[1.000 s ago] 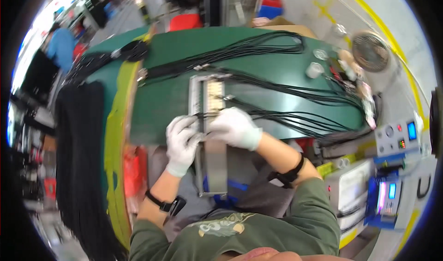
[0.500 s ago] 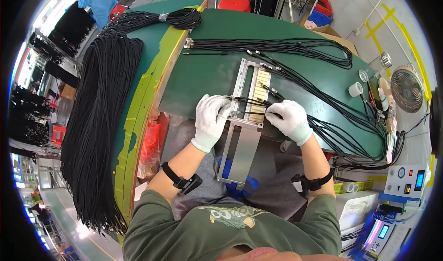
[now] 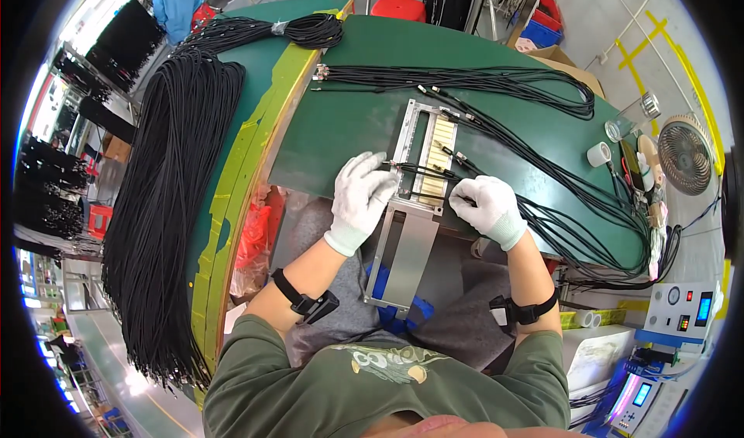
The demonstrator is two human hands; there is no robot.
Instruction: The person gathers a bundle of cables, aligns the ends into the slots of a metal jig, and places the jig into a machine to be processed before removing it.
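Note:
A metal jig (image 3: 404, 139) with a row of cream-coloured blocks (image 3: 439, 139) sits at the table's near edge, its long metal plate (image 3: 413, 256) reaching toward my lap. Several black cables (image 3: 425, 168) lie crosswise over it. My left hand (image 3: 359, 194), in a white glove, is at the jig's left side by the cable ends, fingers spread and apparently holding nothing. Also gloved, my right hand (image 3: 488, 205) is at the jig's right edge, thumb and fingers pinched at the lowest black cable. The exact grip is partly hidden by the fingers.
Black cable bundles (image 3: 465, 77) lie across the green table (image 3: 325, 139). A yellow-taped ledge (image 3: 240, 159) borders it on the left, with a thick cable hank (image 3: 174, 205) beyond. At right stand a fan (image 3: 686, 153) and a control box (image 3: 680, 312). A person in blue (image 3: 174, 8) is far left.
My left hand's fingers have spread, and the hand is a little lower and nearer the jig. My right hand has shifted slightly right and down, fingers more curled.

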